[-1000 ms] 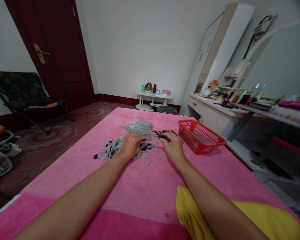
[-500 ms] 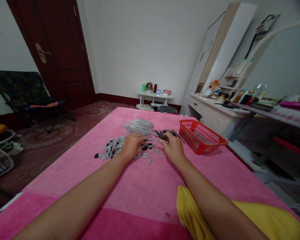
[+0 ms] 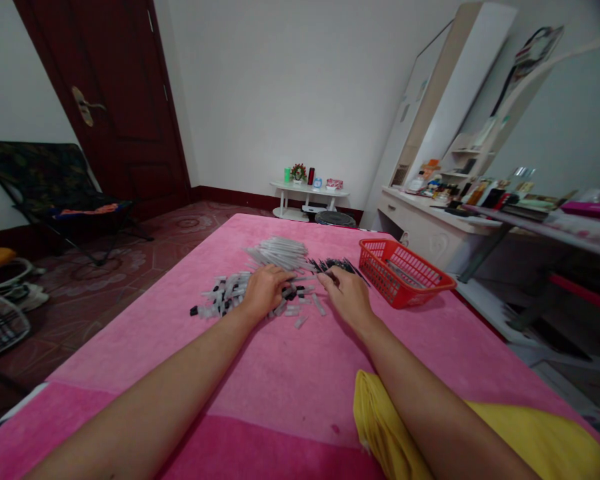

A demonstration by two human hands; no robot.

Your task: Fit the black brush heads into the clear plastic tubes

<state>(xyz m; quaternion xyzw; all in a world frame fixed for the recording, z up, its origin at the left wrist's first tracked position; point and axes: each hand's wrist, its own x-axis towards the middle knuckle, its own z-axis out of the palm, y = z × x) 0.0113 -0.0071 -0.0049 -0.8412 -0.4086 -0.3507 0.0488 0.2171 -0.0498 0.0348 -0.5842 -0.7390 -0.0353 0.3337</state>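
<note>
My left hand [image 3: 267, 290] is closed, fingertips pinching a thin clear pen barrel [image 3: 299, 278] that points toward my other hand. Under and beside it spreads a heap of clear and black pen caps [image 3: 225, 293], a few lying loose nearer me. My right hand [image 3: 347, 293] is closed in a pinch just right of the barrel's end; what its fingertips hold is too small to make out. Behind that hand lies a pile of slim black pen refills [image 3: 336, 265]. Beyond my left hand is a stack of clear pen barrels [image 3: 279, 253].
A red plastic basket [image 3: 400, 283] with some thin items inside stands right of my right hand. Yellow cloth [image 3: 380, 413] lies under my right forearm. Pink cloth [image 3: 275, 373] covers the table. A dressing table [image 3: 430, 227] stands at the right, a folding chair [image 3: 45, 180] at the left.
My right fingertips have shifted slightly away from the end of the pen barrel. The left hand stays in place, and the piles look the same.
</note>
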